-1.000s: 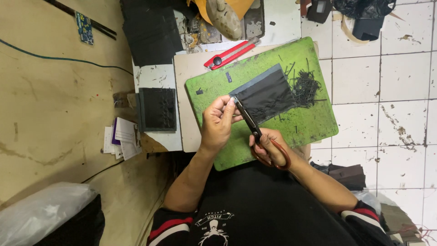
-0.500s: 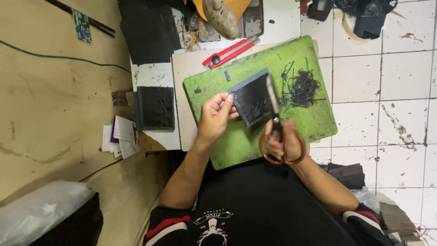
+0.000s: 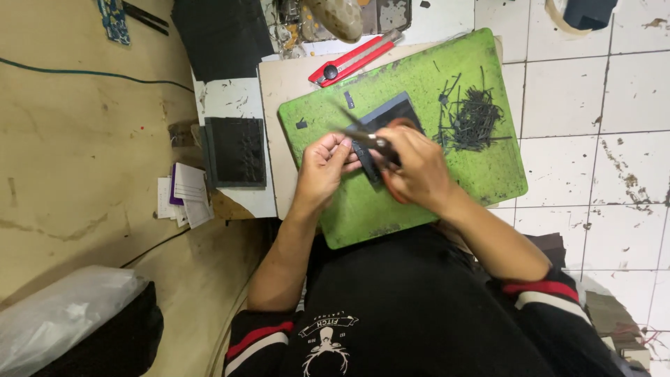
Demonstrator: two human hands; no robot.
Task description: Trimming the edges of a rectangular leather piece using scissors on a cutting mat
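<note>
My left hand [image 3: 322,167] pinches the near edge of a black leather piece [image 3: 386,117] over a green cutting mat [image 3: 453,174]. My right hand [image 3: 417,167] grips orange-handled scissors [image 3: 363,134], whose blades point left across the piece, just above my left fingers. Much of the black piece is hidden behind both hands. A heap of thin black trimmings [image 3: 473,117] lies on the mat to the right of my hands.
A red utility knife [image 3: 354,60] lies at the mat's far edge. A stack of black pieces [image 3: 236,151] sits left of the mat, with papers [image 3: 183,194] beside it. White tiled floor [image 3: 593,139] spreads to the right, a plastic-covered bag [image 3: 63,328] at lower left.
My right hand has swung the scissors from the piece's right side up and over it, so the blades now point left. The black piece has turned and sits lower between my hands.
</note>
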